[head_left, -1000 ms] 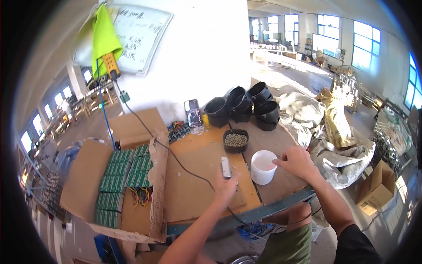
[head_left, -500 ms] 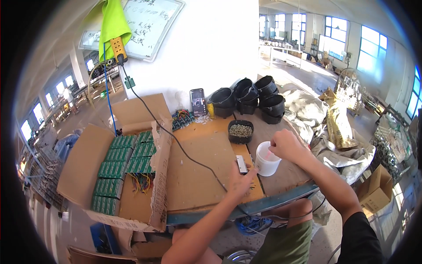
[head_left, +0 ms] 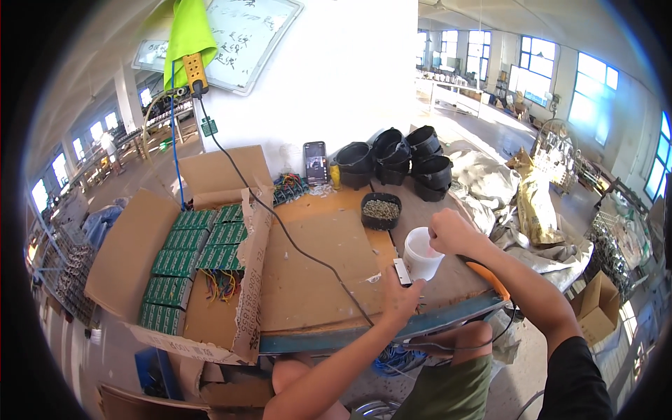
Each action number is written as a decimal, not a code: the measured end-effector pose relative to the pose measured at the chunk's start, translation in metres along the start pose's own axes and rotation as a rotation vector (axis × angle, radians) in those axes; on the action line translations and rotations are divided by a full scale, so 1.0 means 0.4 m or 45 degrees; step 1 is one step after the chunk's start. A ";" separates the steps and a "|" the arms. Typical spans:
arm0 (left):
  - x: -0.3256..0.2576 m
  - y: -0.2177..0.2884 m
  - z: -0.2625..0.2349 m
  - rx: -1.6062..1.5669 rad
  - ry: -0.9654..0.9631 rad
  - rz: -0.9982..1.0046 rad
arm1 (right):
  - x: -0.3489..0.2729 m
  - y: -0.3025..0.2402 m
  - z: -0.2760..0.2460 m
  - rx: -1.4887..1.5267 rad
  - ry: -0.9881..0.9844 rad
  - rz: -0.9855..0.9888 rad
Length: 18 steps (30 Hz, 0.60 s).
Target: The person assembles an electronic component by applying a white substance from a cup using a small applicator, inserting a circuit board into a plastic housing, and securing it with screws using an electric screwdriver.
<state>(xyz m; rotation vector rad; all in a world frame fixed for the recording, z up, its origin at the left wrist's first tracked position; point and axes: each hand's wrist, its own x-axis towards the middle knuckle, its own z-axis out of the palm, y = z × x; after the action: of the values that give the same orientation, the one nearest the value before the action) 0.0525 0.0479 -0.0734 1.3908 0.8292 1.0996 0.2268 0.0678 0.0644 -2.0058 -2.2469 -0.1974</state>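
My left hand (head_left: 402, 299) is closed around a small rectangular block (head_left: 402, 270) with a white face and a dark side. It holds the block just left of a white plastic cup (head_left: 422, 260), over the front part of the table. My right hand (head_left: 451, 233) is at the cup's rim with its fingers bent down into the mouth. Something thin and pinkish (head_left: 432, 250) shows below those fingers inside the cup. The cup wall hides its lower end, and its kind cannot be made out.
Behind the cup stands a black tub of small metal pieces (head_left: 381, 211), with several black pots (head_left: 392, 155) farther back. A carton (head_left: 246, 308) of green boxes is at left. A black cable (head_left: 301, 246) crosses the table. An orange curved object (head_left: 488, 277) lies under my right forearm.
My left hand has moved right with the block, closer to the cup. My right hand stays at the cup's mouth. The orange object now shows beneath my right forearm.
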 end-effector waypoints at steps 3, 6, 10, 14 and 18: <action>-0.023 0.052 0.030 -0.164 -0.019 -0.104 | -0.010 0.025 -0.002 0.115 -0.061 -0.056; -0.017 0.002 0.038 -0.209 -0.017 -0.096 | -0.001 0.008 -0.028 0.357 -0.126 -0.021; -0.027 0.006 0.054 -0.232 -0.036 -0.046 | -0.016 0.022 -0.031 0.827 -0.232 0.249; -0.019 -0.017 0.056 -0.252 -0.058 -0.056 | -0.037 0.060 -0.031 1.158 -0.243 0.580; -0.027 -0.005 0.046 -0.275 -0.061 -0.077 | -0.062 0.100 -0.019 1.406 -0.200 0.682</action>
<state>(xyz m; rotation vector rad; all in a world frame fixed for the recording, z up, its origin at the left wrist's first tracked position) 0.0665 0.0322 -0.0758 1.1999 0.6919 1.0721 0.2692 0.0466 0.0682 -1.8081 -1.2321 1.0224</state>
